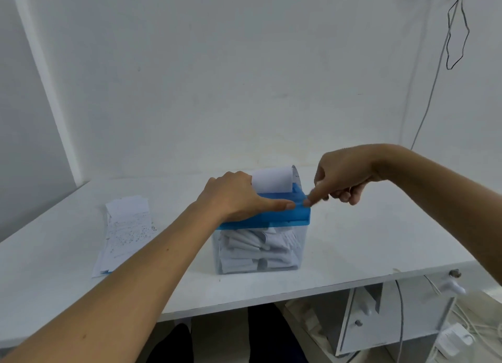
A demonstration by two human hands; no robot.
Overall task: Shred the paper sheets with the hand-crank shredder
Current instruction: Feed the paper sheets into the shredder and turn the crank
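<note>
The shredder (271, 216) sits mid-table with a sheet (271, 179) upright in its slot, so I judge I'm mid-feed. My left hand (233, 194) presses flat on the lid. My right hand (342, 175) curls at its right end, but I cannot tell whether it holds the crank. Next comes steady turning. Spare sheets (127, 227) lie to the left.

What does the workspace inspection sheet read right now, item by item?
Surface: white table.
Job's things: shredder holding shreds; one sheet upright in its slot; paper stack left of it.
Clutter: nothing seen.
Grips: left grip flat on the shredder's top; right grip curled at its right end, crank hidden.
Cables: black loop and grey cable on the wall; white cables low right.
Surroundings: white wall; drawer unit under the table.
</note>
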